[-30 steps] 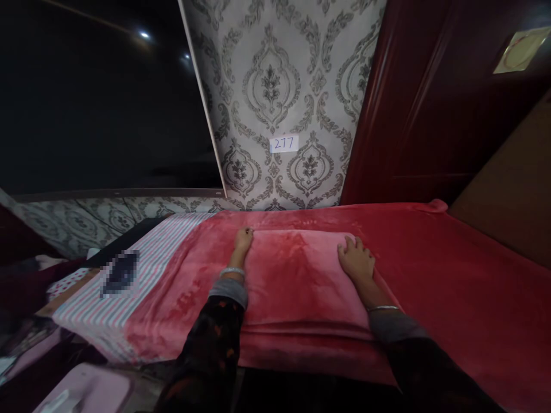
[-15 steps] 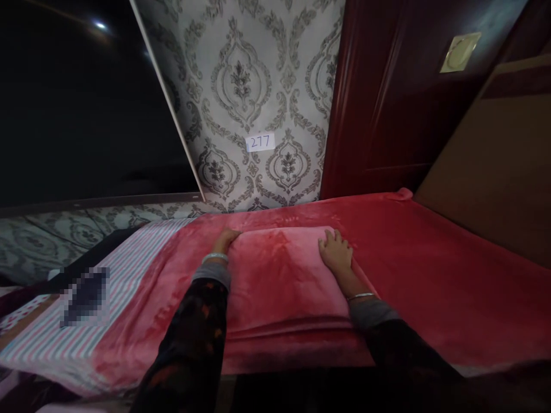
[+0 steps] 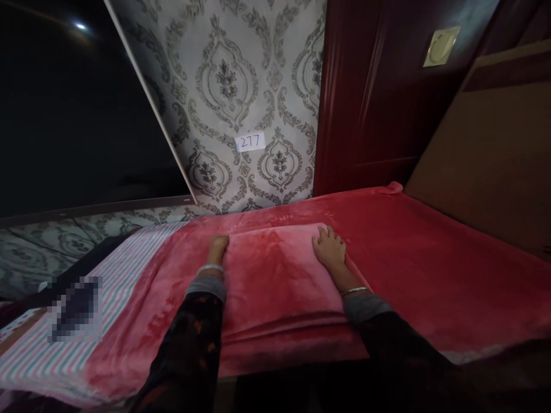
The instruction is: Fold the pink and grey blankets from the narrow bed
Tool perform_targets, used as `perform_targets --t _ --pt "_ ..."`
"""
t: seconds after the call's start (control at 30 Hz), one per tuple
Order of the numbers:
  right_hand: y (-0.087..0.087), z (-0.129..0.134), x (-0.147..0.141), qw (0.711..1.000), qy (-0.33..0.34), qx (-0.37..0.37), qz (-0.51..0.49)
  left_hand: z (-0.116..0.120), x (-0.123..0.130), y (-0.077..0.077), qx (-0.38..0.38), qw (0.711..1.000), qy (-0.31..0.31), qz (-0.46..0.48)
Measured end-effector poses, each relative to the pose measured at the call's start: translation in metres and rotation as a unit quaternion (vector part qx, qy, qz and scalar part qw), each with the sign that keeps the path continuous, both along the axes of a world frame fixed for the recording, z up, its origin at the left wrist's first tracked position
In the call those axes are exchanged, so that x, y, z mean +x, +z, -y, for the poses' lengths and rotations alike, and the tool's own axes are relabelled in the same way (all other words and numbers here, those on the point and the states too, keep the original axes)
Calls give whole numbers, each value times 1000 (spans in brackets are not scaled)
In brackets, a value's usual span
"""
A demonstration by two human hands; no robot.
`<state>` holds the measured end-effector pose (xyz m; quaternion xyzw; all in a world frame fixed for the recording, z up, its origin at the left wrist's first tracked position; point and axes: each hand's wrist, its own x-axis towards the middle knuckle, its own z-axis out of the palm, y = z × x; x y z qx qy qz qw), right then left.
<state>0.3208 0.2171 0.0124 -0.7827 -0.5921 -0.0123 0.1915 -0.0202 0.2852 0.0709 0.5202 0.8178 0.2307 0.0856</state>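
Observation:
A pink-red plush blanket (image 3: 275, 275), folded into a flat rectangle, lies in front of me on a larger red plush cover (image 3: 430, 258). At its far left corner is my left hand (image 3: 218, 245), fingers curled down over the edge; their tips are hidden. My right hand (image 3: 329, 248) rests on the far right corner, palm down with its fingers spread. Layered folds show along the near side of the folded blanket.
A striped cloth (image 3: 133, 269) lies at the left, with a blurred dark item (image 3: 76, 310) on it. A large dark screen (image 3: 86, 115) stands behind. A brown cardboard panel (image 3: 486, 137) leans at the right, by a dark red wooden panel (image 3: 365, 103).
My left hand's fingers have curled in at the corner. My right hand stays on the other corner. The whole view has shifted slightly.

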Motion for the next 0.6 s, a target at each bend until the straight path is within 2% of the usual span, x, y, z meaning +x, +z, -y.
perform_targets --t 0.07,0.13,0.2,0.27,0.37,0.43,0.5,0.6 --pt "-1 -1 0 1000 0 0 -2 7 10 10 9 1000 -21 -21" --pt "-1 -2 1 1000 0 -1 -5 19 23 10 31 996 -68 -43" --pt "-1 -3 2 1000 2 -6 -4 35 36 2 48 982 -151 -99" --pt "0 -3 3 1000 3 -12 -4 51 43 -13 30 962 -215 -167" --pt "1 -2 3 1000 6 -20 -9 67 44 -31 -24 952 -221 -211" --pt "0 -1 3 1000 8 -18 -13 70 42 -36 -33 952 -217 -212" --pt "1 0 4 1000 10 -15 -18 68 41 -35 -29 951 -221 -213" --pt "6 -1 10 998 29 -38 -35 63 38 -25 -64 953 -229 -190"
